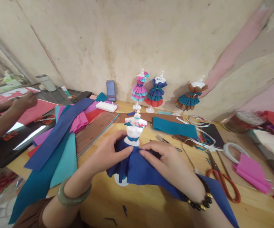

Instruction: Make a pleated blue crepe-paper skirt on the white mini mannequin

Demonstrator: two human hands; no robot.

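Note:
A small white dress form (pixel 137 126) stands upright before me, with a teal band at its waist and red and teal trim across the chest. Dark blue crepe paper (pixel 141 169) wraps in gathers round its hips, and the loose strip runs right under my forearm. My left hand (pixel 114 150) closes round the gathered side, thumb pressing the paper at the waist. The fingertips of my right hand (pixel 159 155) pinch the top edge of the blue paper just right of that thumb. Part of the round white base (pixel 121 180) shows below the paper.
Three dressed forms, one a pink dress (pixel 139 90), stand along the wall. Orange-handled scissors (pixel 219 177) and a teal strip (pixel 175 126) lie right. Paper strips (pixel 58 133) pile up left. Another person's hand (pixel 26 103) is over red paper at far left.

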